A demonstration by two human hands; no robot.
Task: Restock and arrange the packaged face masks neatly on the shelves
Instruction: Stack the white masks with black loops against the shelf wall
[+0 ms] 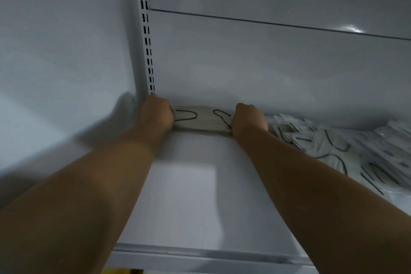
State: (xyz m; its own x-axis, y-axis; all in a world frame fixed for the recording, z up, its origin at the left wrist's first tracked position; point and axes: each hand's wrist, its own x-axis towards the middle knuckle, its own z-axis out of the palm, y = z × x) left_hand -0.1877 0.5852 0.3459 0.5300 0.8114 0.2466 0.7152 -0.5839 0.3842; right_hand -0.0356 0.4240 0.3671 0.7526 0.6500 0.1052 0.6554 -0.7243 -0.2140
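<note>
A white slotted upright (148,51) rises just above the left fingers, in the corner beside the back panel (266,62). A dark seam (278,24) crosses that panel well above both fingers, and something yellow (115,271) shows below the front edge.

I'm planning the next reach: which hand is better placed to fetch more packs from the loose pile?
Probably the right hand. It holds the end of the mask stack nearest the loose pile, while the left hand sits in the far corner by the slotted rail.

My feed is dim and bluish-grey, soft all over with motion blur. A glare spot sits on the back panel (353,29) at upper right, and a pale lit patch on the shelf (184,187). Both forearms are shadowed. Wide-angle bending curves the edges.
</note>
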